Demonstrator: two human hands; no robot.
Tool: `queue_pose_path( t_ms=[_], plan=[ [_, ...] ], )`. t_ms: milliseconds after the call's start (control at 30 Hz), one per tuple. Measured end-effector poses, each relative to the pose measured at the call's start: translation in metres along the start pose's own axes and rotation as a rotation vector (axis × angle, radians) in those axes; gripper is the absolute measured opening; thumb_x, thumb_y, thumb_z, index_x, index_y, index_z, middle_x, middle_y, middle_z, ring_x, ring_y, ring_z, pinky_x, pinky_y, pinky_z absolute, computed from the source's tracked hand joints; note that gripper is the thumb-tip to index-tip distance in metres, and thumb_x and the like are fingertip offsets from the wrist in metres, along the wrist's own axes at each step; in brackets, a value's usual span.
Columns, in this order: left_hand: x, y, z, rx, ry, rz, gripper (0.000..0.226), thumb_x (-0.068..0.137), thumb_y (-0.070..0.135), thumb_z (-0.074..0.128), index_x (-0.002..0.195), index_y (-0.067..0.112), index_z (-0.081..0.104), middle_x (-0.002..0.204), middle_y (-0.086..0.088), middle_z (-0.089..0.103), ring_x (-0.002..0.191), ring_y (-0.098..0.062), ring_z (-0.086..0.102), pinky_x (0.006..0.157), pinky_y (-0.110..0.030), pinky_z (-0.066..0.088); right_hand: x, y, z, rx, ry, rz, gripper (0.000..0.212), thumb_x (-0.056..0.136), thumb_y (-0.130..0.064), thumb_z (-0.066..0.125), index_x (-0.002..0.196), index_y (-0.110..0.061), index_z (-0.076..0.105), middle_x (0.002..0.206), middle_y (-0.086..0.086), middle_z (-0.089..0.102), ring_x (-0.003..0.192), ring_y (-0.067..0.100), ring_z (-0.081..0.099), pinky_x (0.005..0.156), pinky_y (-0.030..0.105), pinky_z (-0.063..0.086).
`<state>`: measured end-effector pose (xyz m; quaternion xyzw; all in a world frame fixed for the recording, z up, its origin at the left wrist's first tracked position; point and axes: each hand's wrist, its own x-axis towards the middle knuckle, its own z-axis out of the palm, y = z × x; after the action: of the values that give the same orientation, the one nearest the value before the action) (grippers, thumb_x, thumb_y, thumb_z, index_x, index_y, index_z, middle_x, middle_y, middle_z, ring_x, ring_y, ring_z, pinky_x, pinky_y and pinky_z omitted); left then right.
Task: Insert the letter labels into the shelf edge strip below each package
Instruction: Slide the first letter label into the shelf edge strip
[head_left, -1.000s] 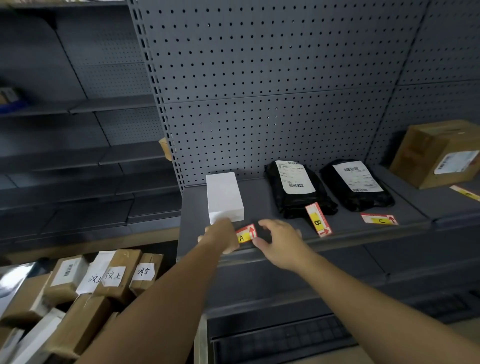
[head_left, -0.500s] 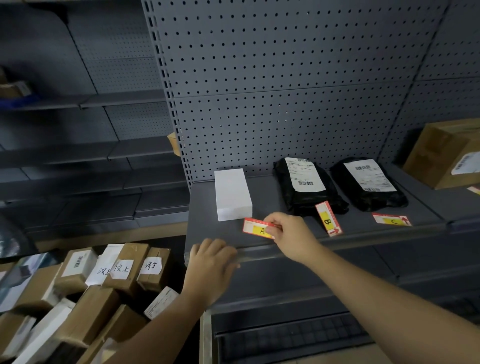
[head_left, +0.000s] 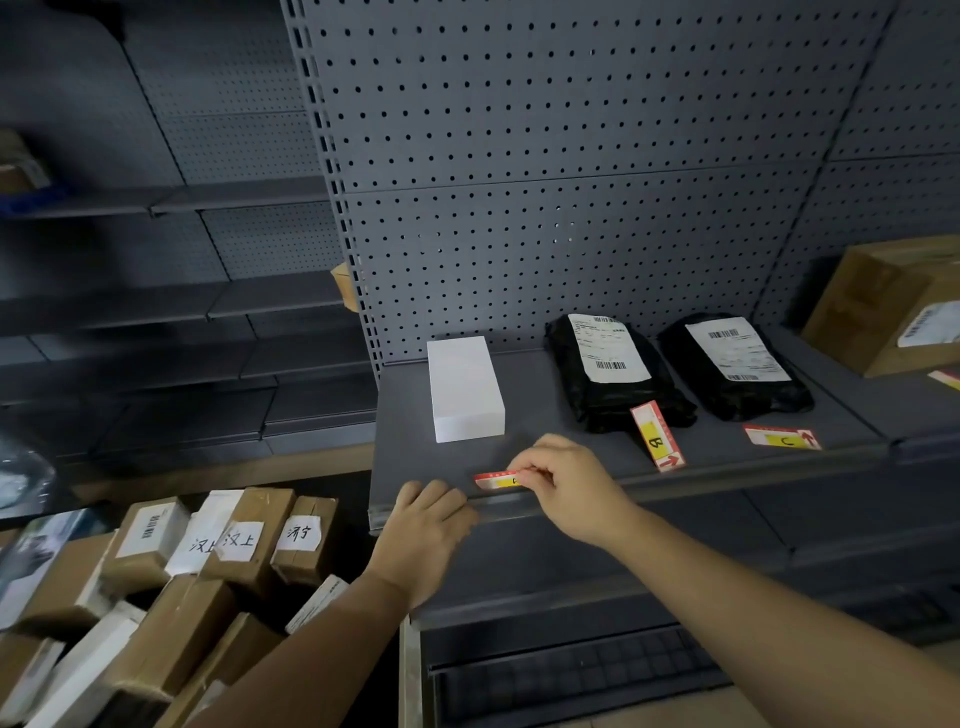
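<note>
At the shelf's front-left corner, your left hand (head_left: 423, 530) lays bent fingers over the shelf edge strip (head_left: 727, 480); whether it grips, you cannot tell. Just right, your right hand (head_left: 566, 483) pinches label A (head_left: 496, 480) at the lip, before the white box (head_left: 464, 387). Further right, label B (head_left: 655, 436) and label C (head_left: 782, 436) lie flat above open strip.

Just beyond our right fingers (head_left: 535, 458), which pinch label A (head_left: 494, 480), the white box (head_left: 465, 387) blocks the way back. Between it and the black package (head_left: 613, 379) farther right we have a bare lane of shelf (head_left: 527, 395) running to the pegboard wall (head_left: 519, 234). Right of the fingers, label B (head_left: 655, 435) and label C (head_left: 782, 436) lie on the shelf front; the shelf edge strip (head_left: 753, 478) below them runs uncovered. Left of the fingers, our left hand (head_left: 423, 535) rests on that strip. Lower left of it, parcels (head_left: 156, 597) crowd the floor.
</note>
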<state>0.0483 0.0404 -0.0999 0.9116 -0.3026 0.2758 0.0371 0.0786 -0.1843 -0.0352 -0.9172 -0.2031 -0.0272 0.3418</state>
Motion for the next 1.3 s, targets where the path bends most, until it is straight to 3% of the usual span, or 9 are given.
queue_pose_path(
  t_ms=[133,267,467,600,733,900,1033,1100,1300],
  plan=[
    [0.001,-0.004,-0.003,-0.013,-0.035,0.066,0.013,0.085,0.016,0.064,0.093,0.023,0.07,0.092,0.006,0.06,0.086,-0.018,0.048,0.08,-0.03,0.031,0.003,-0.012,0.001,0.039,-0.033,-0.015,0.016,0.091,-0.014,0.062,0.097,-0.026,0.07,0.089,-0.015,0.058,0.083,0.001,0.056,0.073,0.013,0.042],
    [-0.002,-0.006,-0.005,-0.062,-0.082,0.04,0.027,0.072,0.015,0.08,0.097,0.024,0.072,0.099,0.007,0.065,0.086,-0.016,0.056,0.079,-0.028,0.038,0.003,-0.017,-0.001,0.077,-0.014,-0.032,0.015,0.09,-0.012,0.064,0.092,-0.024,0.071,0.088,-0.014,0.06,0.082,0.0,0.056,0.07,0.01,0.042],
    [-0.006,-0.003,-0.007,-0.108,-0.138,-0.043,0.042,0.066,0.014,0.085,0.104,0.024,0.072,0.096,0.007,0.065,0.086,-0.016,0.06,0.081,-0.031,0.05,0.003,-0.009,0.012,-0.05,-0.049,-0.064,0.014,0.092,-0.013,0.061,0.094,-0.023,0.07,0.092,-0.012,0.06,0.085,0.005,0.056,0.079,0.025,0.048],
    [-0.006,-0.005,-0.007,-0.091,-0.159,-0.077,0.041,0.064,0.014,0.085,0.1,0.026,0.072,0.095,0.008,0.063,0.087,-0.015,0.058,0.084,-0.029,0.041,0.001,-0.011,0.028,-0.216,-0.038,-0.163,0.014,0.094,-0.019,0.057,0.09,-0.027,0.067,0.092,-0.012,0.06,0.089,0.008,0.051,0.09,0.029,0.035],
    [-0.006,-0.004,-0.009,-0.111,-0.148,-0.091,0.039,0.066,0.014,0.085,0.1,0.027,0.071,0.095,0.008,0.063,0.088,-0.014,0.059,0.083,-0.03,0.047,-0.005,-0.001,0.025,-0.321,-0.01,-0.16,0.02,0.09,-0.015,0.056,0.077,-0.027,0.065,0.086,-0.012,0.057,0.087,0.009,0.046,0.088,0.031,0.032],
    [-0.009,-0.005,-0.005,-0.137,-0.104,-0.088,0.038,0.064,0.014,0.085,0.098,0.025,0.07,0.095,0.007,0.064,0.087,-0.015,0.06,0.08,-0.031,0.048,-0.007,-0.002,0.028,-0.309,-0.017,-0.15,0.021,0.087,-0.007,0.054,0.075,-0.022,0.063,0.084,-0.006,0.058,0.084,0.015,0.047,0.084,0.039,0.036],
    [-0.007,-0.004,-0.005,-0.145,-0.019,-0.065,0.013,0.082,0.023,0.065,0.095,0.024,0.07,0.092,0.007,0.062,0.084,-0.014,0.059,0.076,-0.032,0.045,-0.012,-0.004,0.028,-0.306,0.035,-0.145,0.016,0.091,-0.017,0.055,0.089,-0.023,0.069,0.09,-0.004,0.058,0.088,0.016,0.045,0.083,0.038,0.033],
    [-0.001,-0.002,-0.007,-0.168,0.015,-0.084,0.017,0.087,0.028,0.053,0.089,0.024,0.069,0.087,0.009,0.06,0.078,-0.014,0.057,0.071,-0.032,0.041,-0.019,0.001,0.024,-0.285,0.095,-0.13,0.017,0.092,-0.027,0.056,0.105,-0.025,0.068,0.099,-0.005,0.059,0.095,0.014,0.046,0.085,0.035,0.03],
    [0.031,0.018,-0.002,-0.185,0.07,-0.09,0.005,0.081,0.023,0.062,0.08,0.024,0.067,0.081,0.01,0.059,0.074,-0.016,0.055,0.067,-0.036,0.038,-0.039,0.036,-0.006,-0.229,0.198,-0.012,0.019,0.092,-0.031,0.058,0.108,-0.025,0.067,0.103,-0.008,0.059,0.104,0.011,0.048,0.088,0.029,0.025]
  ],
)
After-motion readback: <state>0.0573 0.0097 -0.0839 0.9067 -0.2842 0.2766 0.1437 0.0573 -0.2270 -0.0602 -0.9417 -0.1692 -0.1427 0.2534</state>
